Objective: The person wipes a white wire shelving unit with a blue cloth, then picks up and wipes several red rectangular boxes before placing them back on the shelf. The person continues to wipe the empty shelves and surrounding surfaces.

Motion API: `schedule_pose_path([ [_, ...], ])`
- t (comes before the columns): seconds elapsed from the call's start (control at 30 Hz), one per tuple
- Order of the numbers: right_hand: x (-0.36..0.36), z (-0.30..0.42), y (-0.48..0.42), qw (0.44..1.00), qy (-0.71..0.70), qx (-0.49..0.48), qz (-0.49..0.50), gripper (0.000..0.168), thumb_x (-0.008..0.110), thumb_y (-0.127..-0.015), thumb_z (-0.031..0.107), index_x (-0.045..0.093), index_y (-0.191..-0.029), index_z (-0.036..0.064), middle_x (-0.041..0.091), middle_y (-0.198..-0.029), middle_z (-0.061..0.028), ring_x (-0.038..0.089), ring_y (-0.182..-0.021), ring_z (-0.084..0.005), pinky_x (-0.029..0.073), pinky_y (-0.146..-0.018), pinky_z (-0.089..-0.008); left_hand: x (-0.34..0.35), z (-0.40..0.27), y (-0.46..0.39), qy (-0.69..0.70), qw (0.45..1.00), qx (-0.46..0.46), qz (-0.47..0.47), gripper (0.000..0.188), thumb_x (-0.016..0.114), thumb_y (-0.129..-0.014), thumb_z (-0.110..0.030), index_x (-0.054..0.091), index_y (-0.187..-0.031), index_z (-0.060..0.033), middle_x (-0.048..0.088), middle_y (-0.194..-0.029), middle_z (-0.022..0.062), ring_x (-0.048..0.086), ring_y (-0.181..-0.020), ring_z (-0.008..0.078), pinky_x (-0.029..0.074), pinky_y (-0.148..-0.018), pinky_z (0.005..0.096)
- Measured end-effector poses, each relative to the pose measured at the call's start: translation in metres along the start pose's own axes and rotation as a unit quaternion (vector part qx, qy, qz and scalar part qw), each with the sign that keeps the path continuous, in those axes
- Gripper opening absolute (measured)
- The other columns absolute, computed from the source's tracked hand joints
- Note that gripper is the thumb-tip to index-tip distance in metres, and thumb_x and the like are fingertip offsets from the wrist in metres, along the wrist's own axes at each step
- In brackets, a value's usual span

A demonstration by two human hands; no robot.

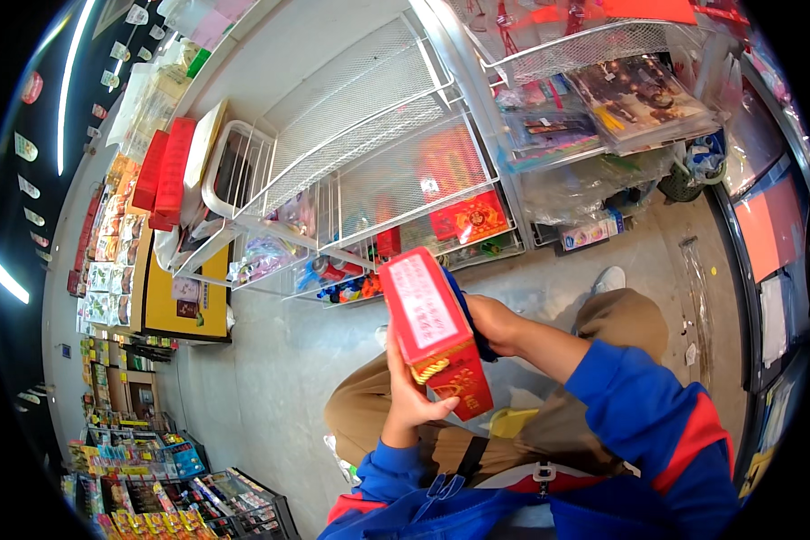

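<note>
A red gift box [469, 385] with gold print, a pale label bearing writing and a gold cord is held above my knees. My left hand [405, 391] grips its near left side, the thumb lying across the printed face. On the box's right side, my right hand [496, 324] presses a dark blue cloth [488, 352] against it; most of the cloth is hidden behind the box and fingers. Just beyond the box stands a white wire-mesh rack [378, 175]. Red and gold packets [472, 216] lie on its lower tier.
Colourful small goods [351, 287] sit in the rack's bottom level. Packaged prints [641, 101] fill a shelf at the right, with a green basket [682, 182] below. To the left stand a yellow carton [189, 297] and red boxes [174, 169]. Snack displays [155, 513] occupy the lower left.
</note>
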State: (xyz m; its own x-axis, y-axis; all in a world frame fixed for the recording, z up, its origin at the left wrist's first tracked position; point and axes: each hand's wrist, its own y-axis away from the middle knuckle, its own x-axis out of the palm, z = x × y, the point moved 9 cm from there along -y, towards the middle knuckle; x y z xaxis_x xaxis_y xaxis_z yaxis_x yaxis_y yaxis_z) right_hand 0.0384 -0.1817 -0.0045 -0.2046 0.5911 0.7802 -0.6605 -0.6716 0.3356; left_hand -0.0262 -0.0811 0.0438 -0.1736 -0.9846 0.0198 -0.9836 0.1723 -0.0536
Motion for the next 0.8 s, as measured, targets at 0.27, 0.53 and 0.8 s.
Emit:
schedule_pose_path([
  [0.27,-0.013,-0.027,-0.005,0.995,0.008,0.094,-0.015,0.035,0.044,-0.100,0.032,0.064,-0.115,0.008,0.070,-0.106,-0.0077,0.069,-0.089,-0.0151,0.055,-0.074,-0.0308,-0.029,-0.019,-0.010,0.090,0.980,0.101,-0.148,0.110,0.088,-0.062,-0.044,0.026,-0.140,0.0020,0.049,-0.130,0.0127,0.054,-0.118,0.0233,0.046,-0.100,0.0389],
  [0.53,-0.014,-0.050,-0.003,0.982,-0.086,0.155,-0.069,0.039,0.039,-0.102,0.032,0.062,-0.113,0.002,0.069,-0.109,-0.0145,0.069,-0.093,-0.0250,0.056,-0.082,-0.0421,-0.049,-0.040,-0.021,0.040,0.953,0.183,-0.239,0.098,0.082,-0.070,-0.046,0.031,-0.140,-0.0007,0.050,-0.128,0.0127,0.056,-0.113,0.0252,0.049,-0.095,0.0408],
  [0.8,0.007,-0.038,0.008,0.987,-0.053,0.146,0.035,0.039,0.041,-0.101,0.032,0.058,-0.118,0.002,0.068,-0.104,-0.0164,0.069,-0.087,-0.0274,0.058,-0.073,-0.0387,-0.047,-0.059,-0.023,-0.106,0.933,0.216,-0.266,0.128,0.088,-0.060,-0.035,0.004,-0.151,-0.0005,0.029,-0.146,0.0157,0.035,-0.134,0.0294,0.031,-0.111,0.0421],
])
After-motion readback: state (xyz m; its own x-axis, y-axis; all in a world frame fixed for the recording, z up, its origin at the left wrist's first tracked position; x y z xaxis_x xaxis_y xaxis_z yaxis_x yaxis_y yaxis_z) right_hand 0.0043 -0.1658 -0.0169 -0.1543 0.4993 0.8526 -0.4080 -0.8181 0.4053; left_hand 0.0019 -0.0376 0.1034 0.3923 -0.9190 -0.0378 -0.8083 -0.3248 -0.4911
